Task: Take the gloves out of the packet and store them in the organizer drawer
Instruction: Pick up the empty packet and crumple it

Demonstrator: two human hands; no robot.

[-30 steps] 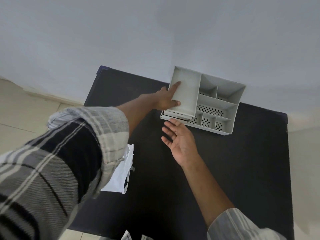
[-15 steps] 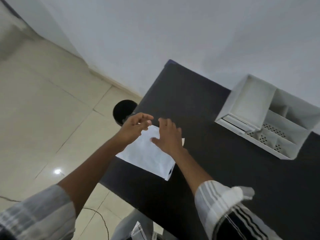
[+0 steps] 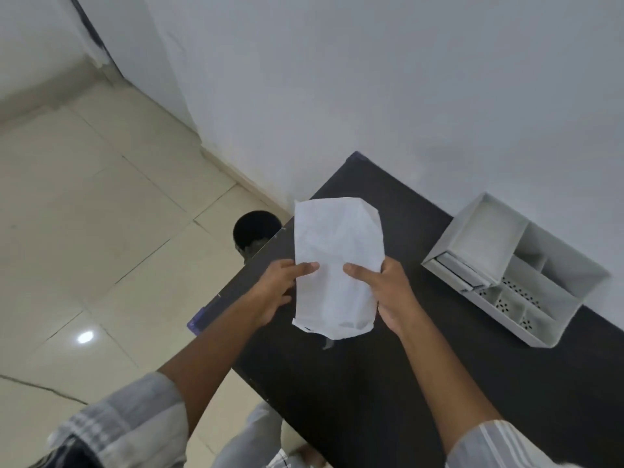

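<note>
A white paper packet (image 3: 336,261) is held upright above the dark table (image 3: 388,383), its lower end near me. My left hand (image 3: 277,292) grips its left edge, thumb on the front. My right hand (image 3: 388,292) grips its right edge the same way. The gloves are hidden; a small scrap shows below the packet's bottom edge. The white organizer (image 3: 513,268) stands at the table's far right by the wall, with a drawer (image 3: 459,270) at its lower left front slightly pulled out.
A round black bin (image 3: 256,233) stands on the tiled floor (image 3: 101,231) just beyond the table's left edge. A pale wall (image 3: 371,79) runs behind the table. My knee and checked clothing show at the bottom.
Both hands left the organizer, went to the packet lying at the table's left edge, and have lifted it off the table. The view has swung to the left.
</note>
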